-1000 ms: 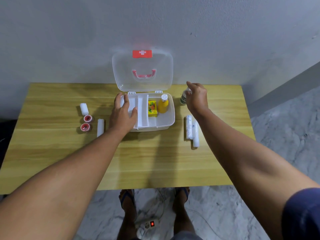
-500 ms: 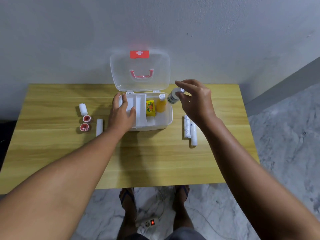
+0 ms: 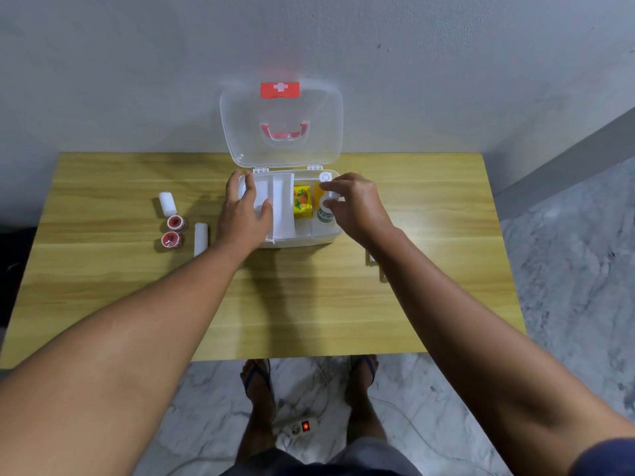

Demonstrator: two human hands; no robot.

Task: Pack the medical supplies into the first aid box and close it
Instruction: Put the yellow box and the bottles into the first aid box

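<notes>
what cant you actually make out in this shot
- Head view: the label on the small white bottle is too small to read, and the right hand covers its top.
- The orange bottle behind it is almost wholly hidden; only its white cap shows.
- The left hand hides the first aid box's left compartment.

A clear-lidded white box [image 3: 302, 237] with red latch [image 3: 279, 90], yellow carton [image 3: 302, 202], pale wood-grain table [image 3: 103, 276].

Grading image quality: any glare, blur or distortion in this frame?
Head view: wide-angle bowing curves the table edges; soft glare on the wood right of the first aid box; its clear lid looks hazy; left hand casts a shadow; focus is otherwise sharp.
</notes>
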